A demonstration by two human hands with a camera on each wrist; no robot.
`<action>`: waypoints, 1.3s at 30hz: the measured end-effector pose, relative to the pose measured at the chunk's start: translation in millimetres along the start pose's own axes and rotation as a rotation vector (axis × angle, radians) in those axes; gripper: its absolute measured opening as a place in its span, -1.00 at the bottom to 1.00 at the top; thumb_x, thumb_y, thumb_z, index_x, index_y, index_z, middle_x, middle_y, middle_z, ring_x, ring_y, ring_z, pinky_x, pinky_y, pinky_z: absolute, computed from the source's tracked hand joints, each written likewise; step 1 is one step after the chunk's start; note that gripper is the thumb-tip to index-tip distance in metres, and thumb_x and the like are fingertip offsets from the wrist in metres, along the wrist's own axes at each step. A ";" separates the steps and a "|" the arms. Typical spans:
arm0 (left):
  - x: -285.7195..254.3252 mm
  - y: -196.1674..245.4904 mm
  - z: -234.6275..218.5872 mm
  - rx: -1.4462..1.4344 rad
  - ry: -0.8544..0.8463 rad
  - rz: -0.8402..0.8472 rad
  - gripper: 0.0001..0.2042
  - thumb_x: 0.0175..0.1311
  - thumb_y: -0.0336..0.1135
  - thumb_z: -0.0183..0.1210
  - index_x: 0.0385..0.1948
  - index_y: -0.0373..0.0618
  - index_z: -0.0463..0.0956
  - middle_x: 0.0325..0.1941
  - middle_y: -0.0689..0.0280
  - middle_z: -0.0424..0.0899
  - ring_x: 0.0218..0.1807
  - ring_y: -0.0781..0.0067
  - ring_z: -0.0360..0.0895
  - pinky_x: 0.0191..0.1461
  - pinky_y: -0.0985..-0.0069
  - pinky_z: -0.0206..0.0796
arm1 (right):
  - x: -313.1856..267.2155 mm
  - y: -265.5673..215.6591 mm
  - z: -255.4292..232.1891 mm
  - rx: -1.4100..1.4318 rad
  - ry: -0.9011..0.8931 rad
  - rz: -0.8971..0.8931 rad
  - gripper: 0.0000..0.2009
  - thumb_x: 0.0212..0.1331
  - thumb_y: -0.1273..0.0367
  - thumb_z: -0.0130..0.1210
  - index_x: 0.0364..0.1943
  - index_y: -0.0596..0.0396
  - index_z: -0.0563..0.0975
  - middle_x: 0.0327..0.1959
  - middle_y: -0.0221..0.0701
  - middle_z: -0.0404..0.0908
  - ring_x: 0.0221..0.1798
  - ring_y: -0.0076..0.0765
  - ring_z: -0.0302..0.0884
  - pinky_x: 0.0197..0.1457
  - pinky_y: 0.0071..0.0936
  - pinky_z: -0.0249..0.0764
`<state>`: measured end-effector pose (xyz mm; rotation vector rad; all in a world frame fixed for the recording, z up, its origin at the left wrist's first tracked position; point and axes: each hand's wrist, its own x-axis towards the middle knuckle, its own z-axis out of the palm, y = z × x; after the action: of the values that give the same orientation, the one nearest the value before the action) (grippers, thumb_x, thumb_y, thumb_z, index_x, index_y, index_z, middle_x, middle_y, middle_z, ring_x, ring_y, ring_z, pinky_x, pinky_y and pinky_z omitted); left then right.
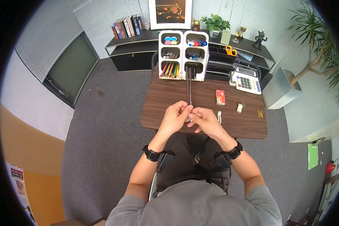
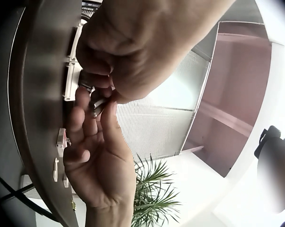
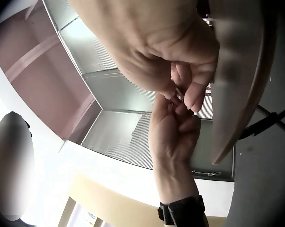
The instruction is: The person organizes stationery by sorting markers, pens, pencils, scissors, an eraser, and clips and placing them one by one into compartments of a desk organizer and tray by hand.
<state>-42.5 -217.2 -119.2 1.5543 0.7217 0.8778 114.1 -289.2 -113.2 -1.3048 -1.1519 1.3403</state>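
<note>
Both hands meet over the near part of the desk. My left hand (image 1: pixel 177 117) and my right hand (image 1: pixel 206 121) pinch, thumbs and fingertips close together, a small shiny metal piece (image 2: pixel 98 108), mostly hidden by the fingers. A long, thin, dark double strip (image 1: pixel 189 88) runs from the fingertips towards the pen organizer; I cannot tell its kind. In the right wrist view the left hand (image 3: pixel 173 127) faces the right hand (image 3: pixel 166 42), fingertips touching. A white curved piece (image 1: pixel 219 117) lies right beside the right hand.
The white organizer (image 1: pixel 184 56) at the back holds colored pencils (image 1: pixel 170 70), markers and pens. Right of it stand a black rack with orange scissors (image 1: pixel 231 50) and a calculator (image 1: pixel 248 83). A red box (image 1: pixel 220 97), small white item (image 1: pixel 239 108) and gold clip (image 1: pixel 260 113) lie on the desk (image 1: pixel 162 101).
</note>
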 end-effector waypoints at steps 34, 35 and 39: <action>5.6 -48.8 -6.8 0.206 0.153 0.164 -0.85 0.34 -0.37 0.28 -0.38 -0.26 0.61 -0.67 0.53 0.37 -0.57 0.78 0.21 -0.49 0.64 0.12 | 128.8 -31.2 -88.8 0.475 0.155 0.212 -0.70 0.52 0.32 -0.12 0.13 0.29 0.35 0.08 0.07 0.59 0.06 0.02 0.68 0.07 -0.18 0.71; 5.8 -49.6 -6.6 0.207 0.152 0.164 -0.85 0.34 -0.37 0.28 -0.38 -0.26 0.61 -0.67 0.53 0.37 -0.57 0.78 0.21 -0.49 0.64 0.12 | 132.9 -29.5 -89.0 0.511 0.146 0.198 -0.70 0.54 0.34 -0.16 0.14 0.31 0.33 0.11 0.10 0.56 0.09 0.06 0.66 0.11 -0.15 0.70; 5.7 -54.2 -6.0 0.195 0.147 0.168 -0.85 0.34 -0.37 0.28 -0.39 -0.26 0.60 -0.67 0.53 0.36 -0.57 0.78 0.20 -0.50 0.65 0.11 | 140.2 -27.3 -84.9 0.579 0.155 0.148 -0.72 0.55 0.38 -0.22 0.14 0.33 0.32 0.11 0.10 0.55 0.12 0.10 0.64 0.14 -0.17 0.69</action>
<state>-43.5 -200.7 -171.5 1.7554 0.8097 1.0813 195.2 -144.3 -107.6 -1.0511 -0.5071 1.5043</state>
